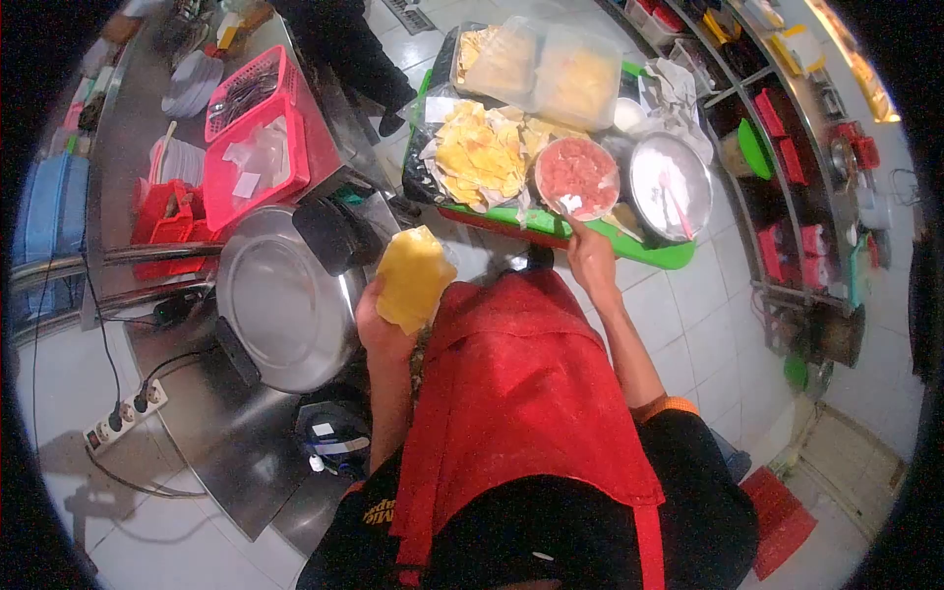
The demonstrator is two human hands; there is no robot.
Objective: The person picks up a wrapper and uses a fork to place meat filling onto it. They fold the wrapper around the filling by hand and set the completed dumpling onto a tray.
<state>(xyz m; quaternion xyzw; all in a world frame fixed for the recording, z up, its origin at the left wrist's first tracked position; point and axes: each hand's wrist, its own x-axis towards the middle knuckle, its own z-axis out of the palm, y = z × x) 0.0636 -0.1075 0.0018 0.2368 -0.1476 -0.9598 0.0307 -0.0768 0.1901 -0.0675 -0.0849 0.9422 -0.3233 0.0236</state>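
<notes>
My left hand is closed around a stack of thin yellow dough wrappers, held up to the left of my red apron. My right hand is at the near rim of a round bowl of pink minced meat, fingers curled together. What those fingers grip is too small to make out; a small whitish piece shows in the meat just beyond them. Left of the bowl lies a loose heap of yellow wrappers on plastic. To the right is a metal bowl of white powder with a pink-handled utensil in it.
A green tray carries the food, with clear plastic containers at its back. On my left are a large round metal lid, pink baskets and a power strip. Shelves line the right side. Another person's dark-clothed leg shows behind.
</notes>
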